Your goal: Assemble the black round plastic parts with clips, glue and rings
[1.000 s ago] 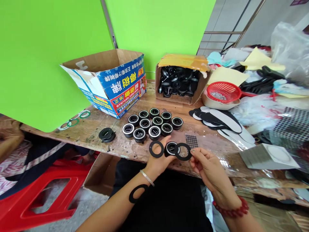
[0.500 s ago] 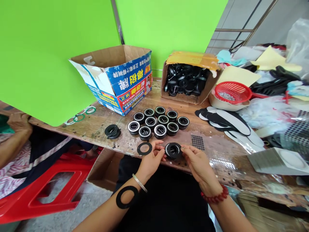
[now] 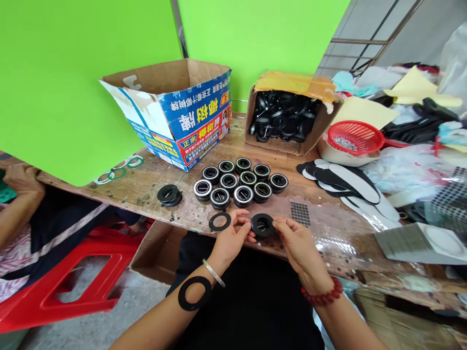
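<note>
Both my hands meet at the near table edge around one black round cap (image 3: pixel 262 225). My left hand (image 3: pixel 230 241) pinches its left side and my right hand (image 3: pixel 295 241) pinches its right side. A flat black ring (image 3: pixel 219 221) sticks out from my left hand's fingers, and another black ring (image 3: pixel 194 293) clings to my left forearm. Just beyond the cap stands a cluster of several black caps with silver rims (image 3: pixel 241 184).
A blue printed carton (image 3: pixel 182 114) and a brown box of black parts (image 3: pixel 288 114) stand at the back. A loose stack of black rings (image 3: pixel 170 195) lies left, black-and-white insoles (image 3: pixel 346 182) and a red basket (image 3: pixel 353 137) right. Another person's arm (image 3: pixel 18 194) and a red stool (image 3: pixel 69 282) are at left.
My right hand has laid the black ring it held onto the cap, and both hands now pinch the cap. The view has shifted slightly.
</note>
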`<state>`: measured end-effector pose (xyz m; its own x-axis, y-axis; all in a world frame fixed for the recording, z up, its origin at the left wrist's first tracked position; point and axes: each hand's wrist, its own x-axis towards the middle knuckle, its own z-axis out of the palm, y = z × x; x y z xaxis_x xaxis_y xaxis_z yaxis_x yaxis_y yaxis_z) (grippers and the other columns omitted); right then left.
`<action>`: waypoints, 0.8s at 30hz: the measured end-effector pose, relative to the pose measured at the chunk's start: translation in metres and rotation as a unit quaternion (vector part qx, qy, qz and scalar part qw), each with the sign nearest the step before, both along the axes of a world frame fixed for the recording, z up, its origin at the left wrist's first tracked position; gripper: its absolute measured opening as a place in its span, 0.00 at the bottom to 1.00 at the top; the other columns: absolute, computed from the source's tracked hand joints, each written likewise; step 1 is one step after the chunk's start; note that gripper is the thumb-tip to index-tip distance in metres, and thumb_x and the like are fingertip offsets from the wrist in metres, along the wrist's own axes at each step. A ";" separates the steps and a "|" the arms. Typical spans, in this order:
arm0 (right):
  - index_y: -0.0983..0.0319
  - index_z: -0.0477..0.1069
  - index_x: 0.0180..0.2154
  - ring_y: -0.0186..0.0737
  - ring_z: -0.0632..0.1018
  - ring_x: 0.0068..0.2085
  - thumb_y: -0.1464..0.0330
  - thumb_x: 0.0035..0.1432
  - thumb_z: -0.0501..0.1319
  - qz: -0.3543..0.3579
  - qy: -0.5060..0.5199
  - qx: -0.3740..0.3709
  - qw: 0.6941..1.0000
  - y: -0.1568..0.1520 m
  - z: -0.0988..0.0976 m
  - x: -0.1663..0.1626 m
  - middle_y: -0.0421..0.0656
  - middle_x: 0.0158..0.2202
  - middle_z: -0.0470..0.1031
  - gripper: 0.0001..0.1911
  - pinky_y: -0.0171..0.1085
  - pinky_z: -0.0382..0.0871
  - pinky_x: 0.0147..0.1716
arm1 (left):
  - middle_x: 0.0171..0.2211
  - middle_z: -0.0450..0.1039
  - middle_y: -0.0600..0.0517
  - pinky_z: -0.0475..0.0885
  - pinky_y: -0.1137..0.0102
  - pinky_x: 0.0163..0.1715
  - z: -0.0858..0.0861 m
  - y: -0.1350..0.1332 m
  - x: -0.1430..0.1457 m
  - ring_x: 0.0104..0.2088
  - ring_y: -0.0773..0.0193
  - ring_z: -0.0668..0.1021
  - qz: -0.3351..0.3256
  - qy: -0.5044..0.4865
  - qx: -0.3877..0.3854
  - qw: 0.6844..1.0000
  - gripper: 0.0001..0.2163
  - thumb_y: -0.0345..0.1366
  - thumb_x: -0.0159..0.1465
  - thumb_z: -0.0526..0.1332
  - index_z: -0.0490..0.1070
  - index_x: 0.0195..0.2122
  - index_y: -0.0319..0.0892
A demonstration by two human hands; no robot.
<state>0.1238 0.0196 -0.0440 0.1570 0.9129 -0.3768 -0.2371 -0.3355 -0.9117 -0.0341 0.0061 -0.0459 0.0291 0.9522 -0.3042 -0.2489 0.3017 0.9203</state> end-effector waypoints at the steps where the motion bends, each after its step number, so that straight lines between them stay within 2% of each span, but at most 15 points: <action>1: 0.62 0.76 0.25 0.42 0.77 0.35 0.61 0.37 0.73 0.000 -0.003 0.003 1.000 0.000 -0.001 0.000 0.44 0.32 0.80 0.14 0.41 0.70 0.39 | 0.34 0.69 0.56 0.77 0.74 0.27 0.000 0.000 0.000 0.25 0.74 0.77 0.000 0.000 -0.001 1.000 0.14 0.33 0.60 0.63 0.64 0.46 0.42; 12: 0.63 0.78 0.28 0.41 0.77 0.33 0.60 0.39 0.73 0.020 -0.015 -0.002 1.000 0.001 -0.008 0.006 0.44 0.32 0.80 0.15 0.38 0.72 0.35 | 0.35 0.69 0.55 0.78 0.73 0.27 -0.003 0.000 0.001 0.25 0.72 0.78 0.004 -0.004 0.002 1.000 0.15 0.34 0.60 0.64 0.64 0.47 0.42; 24: 0.62 0.77 0.26 0.42 0.77 0.34 0.61 0.36 0.72 0.004 -0.004 -0.012 1.000 0.001 -0.001 0.001 0.45 0.32 0.80 0.14 0.40 0.71 0.36 | 0.36 0.69 0.55 0.79 0.71 0.28 -0.001 -0.001 0.001 0.26 0.72 0.78 0.006 -0.007 -0.001 1.000 0.16 0.38 0.59 0.65 0.64 0.47 0.42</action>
<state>0.1249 0.0204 -0.0455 0.1530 0.9049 -0.3972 -0.2269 -0.3591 -0.9053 -0.0331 0.0053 -0.0464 0.0224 0.9517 -0.3061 -0.2651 0.3009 0.9161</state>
